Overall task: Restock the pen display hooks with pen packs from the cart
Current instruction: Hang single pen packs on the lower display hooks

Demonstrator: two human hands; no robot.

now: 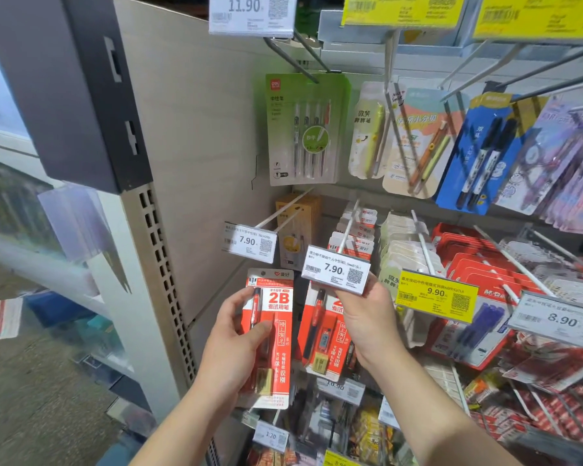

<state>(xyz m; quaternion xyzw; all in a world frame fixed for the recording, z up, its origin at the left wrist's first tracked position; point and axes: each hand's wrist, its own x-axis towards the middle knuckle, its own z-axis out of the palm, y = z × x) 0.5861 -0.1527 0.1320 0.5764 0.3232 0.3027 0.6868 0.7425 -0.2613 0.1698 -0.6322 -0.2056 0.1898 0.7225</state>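
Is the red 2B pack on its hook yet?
Not yet. The left hand holds the red 2B pack in front of the display, its hang hole free.

The left hand point(231, 341) holds a 2B pen pack point(272, 338) just left of the 7.90 price tag point(334, 270), which the right hand point(367, 317) grips from below. Behind that tag, like packs point(354, 230) hang on a hook point(349, 225). Another 7.90 tag point(249, 243) sits to the upper left (on the neighbouring hook), with a four-pen pack point(303, 129) hanging above.
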